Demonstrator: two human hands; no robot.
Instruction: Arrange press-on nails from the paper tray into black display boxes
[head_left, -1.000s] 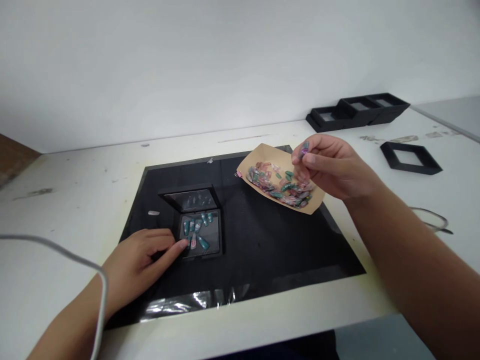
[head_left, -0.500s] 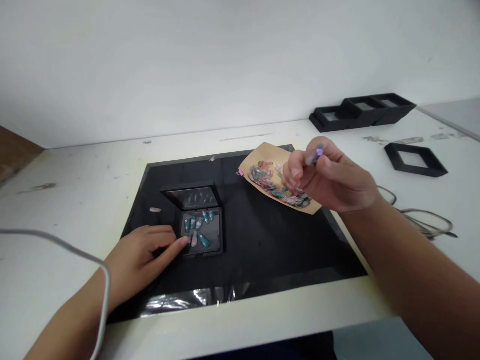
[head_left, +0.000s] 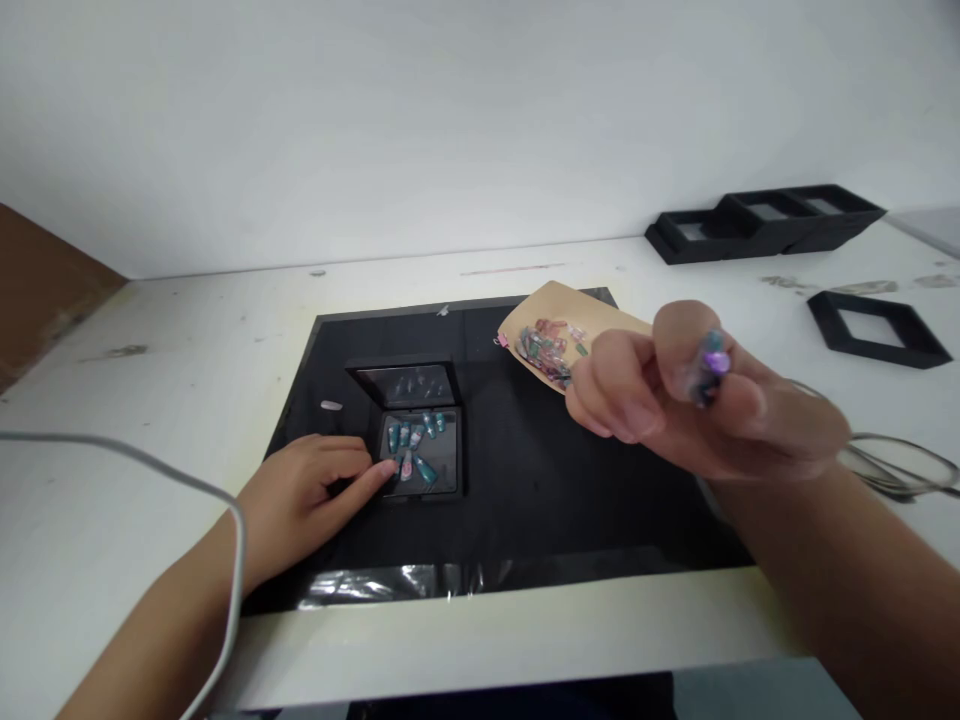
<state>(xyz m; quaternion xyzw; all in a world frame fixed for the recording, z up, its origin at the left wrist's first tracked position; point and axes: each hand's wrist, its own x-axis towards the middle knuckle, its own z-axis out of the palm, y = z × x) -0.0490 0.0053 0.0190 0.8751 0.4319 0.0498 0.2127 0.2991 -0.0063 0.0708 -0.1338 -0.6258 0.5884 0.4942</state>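
Observation:
Between the thumb and fingertips of my right hand [head_left: 697, 400], a small false nail [head_left: 713, 362] in teal and shiny purple is pinched, raised above the table close to the camera. My left hand [head_left: 315, 495] lies at the left side of an open black case [head_left: 460, 470], fingers loosely stretched and thumb apart from them. Its thumb tip rests on the case's lower left, by a teal nail. Inside lie several teal false nails [head_left: 425, 470] and one pinkish nail [head_left: 407, 466]. The lid's mirror [head_left: 405, 385] reflects some of them.
Behind my right hand, a tan paper sheet [head_left: 559, 300] bears a heap of colourful false nails [head_left: 540, 350]. One pale nail [head_left: 331, 405] lies on the black mat [head_left: 525, 520]. Black frames [head_left: 765, 225], another frame [head_left: 877, 330] and eyeglasses [head_left: 892, 465] are rightward; a grey cable [head_left: 238, 550] crosses my left forearm.
My right hand has come nearer the camera and moved rightward and down, still pinching the nail. My left hand stays at the case. The whole view has shifted slightly.

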